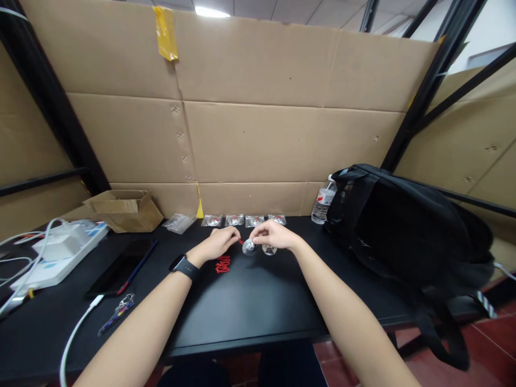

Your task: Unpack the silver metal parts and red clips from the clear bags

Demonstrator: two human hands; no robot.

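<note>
My left hand (220,242), with a dark watch on the wrist, is closed in a pinch on a thin red cord (241,241). Between the thumb and fingers of my right hand (272,235) is a small round silver metal disc (249,248), tilted up off the black table. The red cord reaches toward that disc; I cannot tell whether it is joined to it. A second silver disc (269,250) lies just under my right hand, partly hidden. Several loose red cord pieces (223,264) lie bunched below my left hand.
Along the cardboard back wall several small clear packets (255,221) stand in a row beside a plastic bag (178,223). At left are a paper bag (124,210), power strip (60,258), tablet (121,269) and keychain (117,313). A bottle (323,202) and black backpack (403,242) occupy the right.
</note>
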